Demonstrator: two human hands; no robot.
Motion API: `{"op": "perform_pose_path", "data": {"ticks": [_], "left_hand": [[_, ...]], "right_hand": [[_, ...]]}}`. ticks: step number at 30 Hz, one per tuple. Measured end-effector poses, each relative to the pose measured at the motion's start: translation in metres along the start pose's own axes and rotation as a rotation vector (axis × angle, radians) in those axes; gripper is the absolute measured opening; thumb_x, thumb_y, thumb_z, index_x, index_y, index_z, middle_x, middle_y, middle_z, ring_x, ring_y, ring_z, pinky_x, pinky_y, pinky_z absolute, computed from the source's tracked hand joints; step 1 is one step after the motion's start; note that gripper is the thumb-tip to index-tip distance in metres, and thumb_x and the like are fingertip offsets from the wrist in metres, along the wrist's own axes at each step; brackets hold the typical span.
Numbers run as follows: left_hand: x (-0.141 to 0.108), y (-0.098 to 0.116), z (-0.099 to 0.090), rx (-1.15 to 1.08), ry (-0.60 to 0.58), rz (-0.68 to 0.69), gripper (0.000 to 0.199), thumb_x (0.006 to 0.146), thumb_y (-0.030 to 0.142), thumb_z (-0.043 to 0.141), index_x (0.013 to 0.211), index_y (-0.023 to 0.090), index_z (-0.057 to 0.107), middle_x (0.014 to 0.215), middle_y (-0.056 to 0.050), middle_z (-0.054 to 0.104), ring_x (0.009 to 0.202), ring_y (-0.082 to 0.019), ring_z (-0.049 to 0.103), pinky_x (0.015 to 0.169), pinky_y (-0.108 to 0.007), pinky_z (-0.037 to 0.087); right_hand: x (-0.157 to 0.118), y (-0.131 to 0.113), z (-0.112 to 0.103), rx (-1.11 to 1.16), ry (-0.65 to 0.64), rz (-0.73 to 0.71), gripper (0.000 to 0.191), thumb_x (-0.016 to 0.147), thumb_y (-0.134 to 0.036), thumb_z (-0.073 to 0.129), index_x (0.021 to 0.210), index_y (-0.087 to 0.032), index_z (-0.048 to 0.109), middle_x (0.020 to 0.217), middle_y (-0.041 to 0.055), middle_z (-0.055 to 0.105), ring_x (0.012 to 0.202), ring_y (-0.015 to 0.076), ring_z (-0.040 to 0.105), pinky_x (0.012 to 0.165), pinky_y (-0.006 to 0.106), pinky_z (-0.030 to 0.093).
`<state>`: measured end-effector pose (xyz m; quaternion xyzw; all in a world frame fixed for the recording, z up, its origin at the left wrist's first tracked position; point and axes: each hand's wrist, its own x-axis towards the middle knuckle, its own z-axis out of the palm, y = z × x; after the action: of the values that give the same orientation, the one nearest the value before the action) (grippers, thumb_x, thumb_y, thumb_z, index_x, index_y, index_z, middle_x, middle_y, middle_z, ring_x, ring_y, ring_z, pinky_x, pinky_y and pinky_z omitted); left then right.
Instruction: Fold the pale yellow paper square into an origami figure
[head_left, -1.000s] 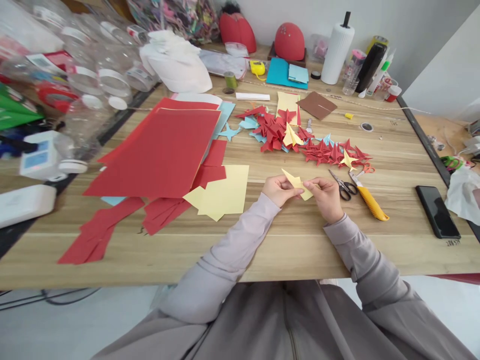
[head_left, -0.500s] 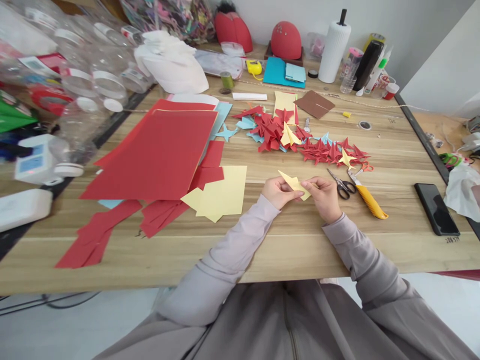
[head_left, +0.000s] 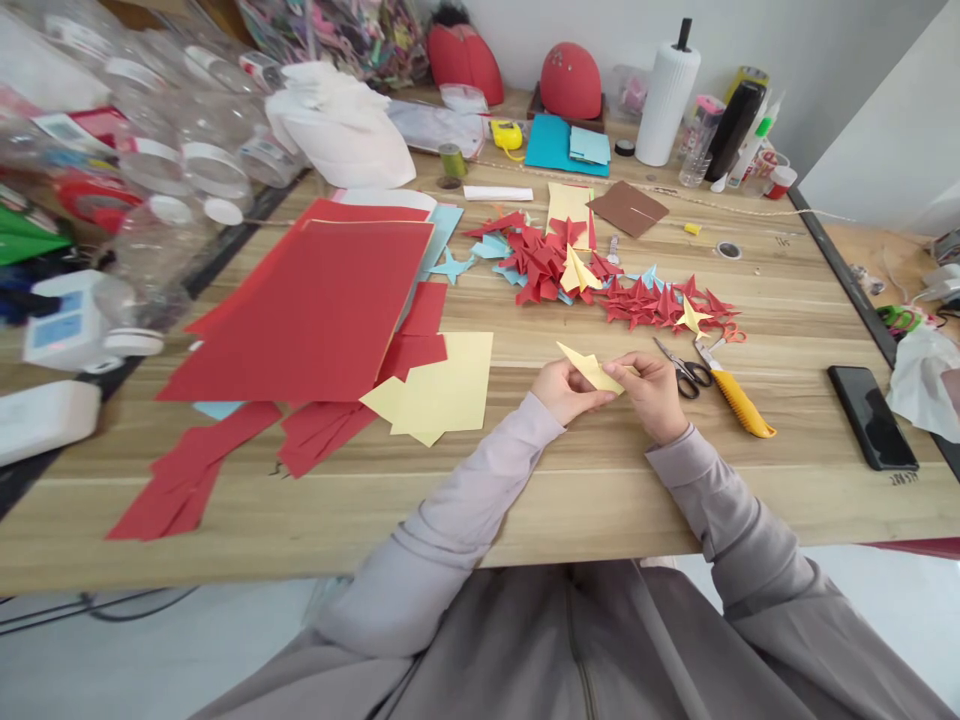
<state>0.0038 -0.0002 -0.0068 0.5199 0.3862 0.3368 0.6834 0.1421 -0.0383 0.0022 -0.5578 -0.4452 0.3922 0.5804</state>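
Note:
A folded piece of yellow paper [head_left: 589, 367] is pinched between my two hands, its pointed tip aimed up and left. My left hand [head_left: 567, 394] grips its lower left side with the thumb along the bottom edge. On the right part, my right hand [head_left: 649, 392] presses it between thumb and fingers. Beyond the hands lies a pile of folded red stars [head_left: 541, 262], with a few yellow and light blue ones among them. Flat yellow sheets [head_left: 450, 385] lie left of my left hand.
Black-handled scissors [head_left: 691, 378] and a yellow cutter [head_left: 741, 402] lie just right of my right hand. A phone [head_left: 872, 417] is farther right. Large red sheets [head_left: 315, 310] and red strips [head_left: 187, 470] cover the left side. Plastic bottles [head_left: 214, 165] crowd the far left.
The folded yellow paper has turned slightly in my fingers, and its right part now lies more level. My left hand has shifted a little to the right.

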Motion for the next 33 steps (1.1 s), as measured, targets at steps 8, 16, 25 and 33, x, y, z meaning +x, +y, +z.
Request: {"op": "perform_pose_path", "data": {"ticks": [8,16,25,33], "left_hand": [[0.004,0.008,-0.012,-0.082,0.080,0.116,0.046,0.039,0.031,0.086,0.076,0.011,0.067,0.061,0.000,0.065,0.049,-0.013,0.059,0.049,-0.026,0.052],[0.008,0.004,-0.007,-0.224,0.333,0.089,0.046,0.031,0.033,0.088,0.063,0.011,0.065,0.060,-0.002,0.067,0.053,-0.015,0.063,0.054,-0.029,0.055],[0.000,0.011,-0.010,-0.218,0.152,-0.014,0.043,0.034,0.034,0.089,0.063,0.010,0.067,0.060,-0.006,0.069,0.057,-0.021,0.067,0.053,-0.030,0.055],[0.001,0.010,-0.005,-0.163,0.115,-0.004,0.053,0.032,0.038,0.088,0.072,0.010,0.067,0.053,-0.001,0.066,0.047,-0.015,0.063,0.051,-0.029,0.055]], "right_hand": [[0.000,-0.006,-0.002,0.044,-0.120,0.097,0.024,0.056,-0.036,0.082,0.061,-0.017,0.069,0.060,-0.0001,0.066,0.054,0.0111,0.055,0.054,0.024,0.042],[-0.004,-0.005,0.006,0.092,-0.289,0.140,0.029,0.058,-0.038,0.080,0.075,-0.016,0.071,0.070,0.0014,0.069,0.060,0.0124,0.055,0.056,0.025,0.042],[-0.002,-0.007,0.000,0.106,-0.109,0.089,0.027,0.065,-0.038,0.075,0.055,-0.018,0.061,0.052,-0.0022,0.059,0.050,0.0092,0.048,0.053,0.024,0.039],[-0.001,-0.003,0.001,0.094,-0.168,0.128,0.030,0.061,-0.041,0.077,0.056,-0.018,0.060,0.053,-0.0015,0.060,0.050,0.0097,0.050,0.052,0.024,0.038]]}}
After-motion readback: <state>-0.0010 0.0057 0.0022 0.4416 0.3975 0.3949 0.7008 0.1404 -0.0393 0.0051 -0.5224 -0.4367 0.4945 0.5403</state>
